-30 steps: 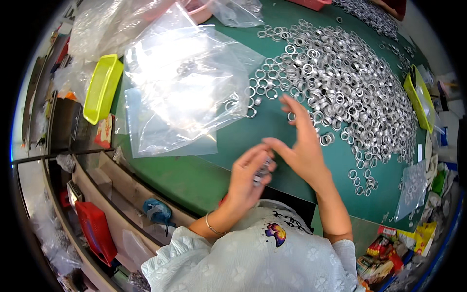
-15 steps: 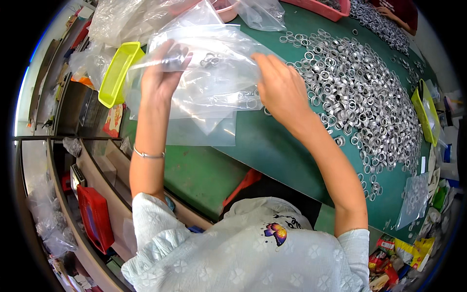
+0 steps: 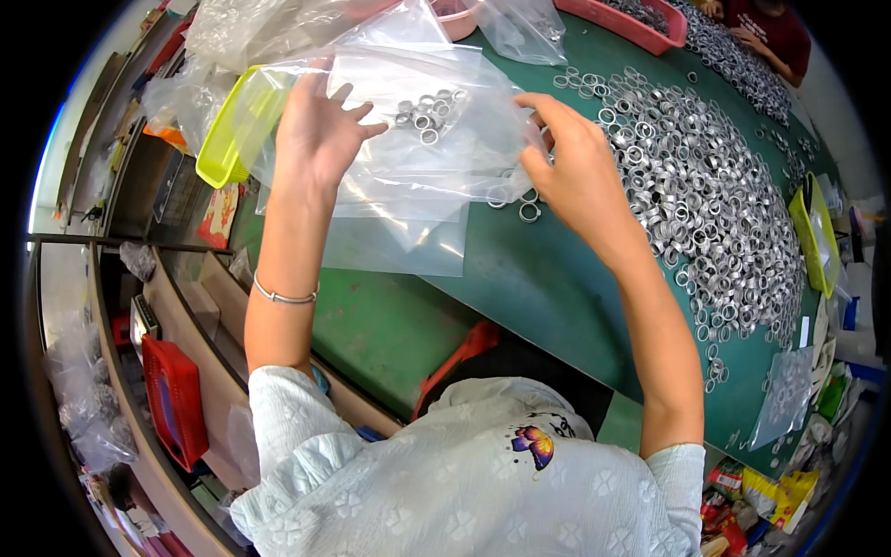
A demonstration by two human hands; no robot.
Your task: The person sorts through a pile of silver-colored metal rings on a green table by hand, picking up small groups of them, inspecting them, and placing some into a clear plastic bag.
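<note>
A clear plastic bag (image 3: 390, 172) lies on a stack of similar bags on the green table. Several small metal rings (image 3: 427, 121) show through it, bunched near its middle. My left hand (image 3: 320, 135) is at the left part of the bag, palm up with its fingers spread; film overlaps the fingertips. At the bag's right edge is my right hand (image 3: 571, 153), its index finger and thumb curved and apart, touching or close to the film. Beneath that hand, a few loose rings (image 3: 529, 212) rest on the table.
A large heap of metal rings (image 3: 705, 204) covers the table's right side. A yellow-green basket (image 3: 221, 148) stands left of the bags, another basket (image 3: 817, 232) at far right. A pink tray (image 3: 631, 23) sits at the back, near a co-worker's hand (image 3: 747, 39).
My left hand has opened, its fingers spreading. My right hand's thumb and index finger have parted at the bag's edge. The rings in the bag now lie more spread out and visible.
</note>
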